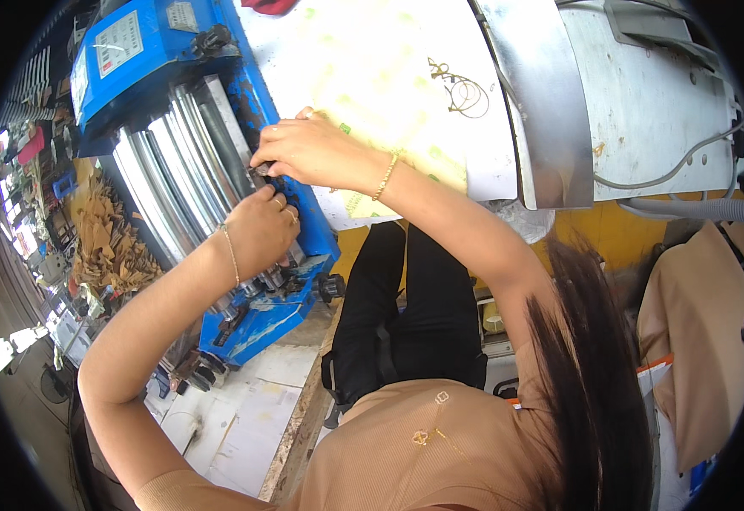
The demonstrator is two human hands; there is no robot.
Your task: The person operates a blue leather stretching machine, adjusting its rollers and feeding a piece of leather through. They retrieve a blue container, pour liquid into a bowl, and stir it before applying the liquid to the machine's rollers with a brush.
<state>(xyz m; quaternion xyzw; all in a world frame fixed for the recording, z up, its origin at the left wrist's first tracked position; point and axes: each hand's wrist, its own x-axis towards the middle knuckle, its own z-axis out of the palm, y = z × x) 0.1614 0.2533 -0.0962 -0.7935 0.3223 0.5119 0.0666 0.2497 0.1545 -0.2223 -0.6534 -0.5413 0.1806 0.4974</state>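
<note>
In the head view, both my hands reach the near side of a blue machine (155, 55), just in front of its rollers (155, 166). My right hand (319, 150) comes in from the right, its thumb and forefinger bent close together, the tips at a small dark piece (263, 170) on the machine's edge; I cannot tell whether they pinch it. My left hand (257, 226) lies back upward below that piece, fingers curled together over the edge; what they hold, if anything, is hidden.

The rollers are smooth, shiny metal cylinders set side by side, left of my fingertips. A flat metal bar (229, 123) runs alongside them. Their long axes slant from upper left to lower right, between the blue housing at the top and the blue end near a ridged black knob (331, 287). The blue paint is chipped along the edge. Right of the machine, a thin yellow sheet (372, 68) lies flat beneath my right forearm.
</note>
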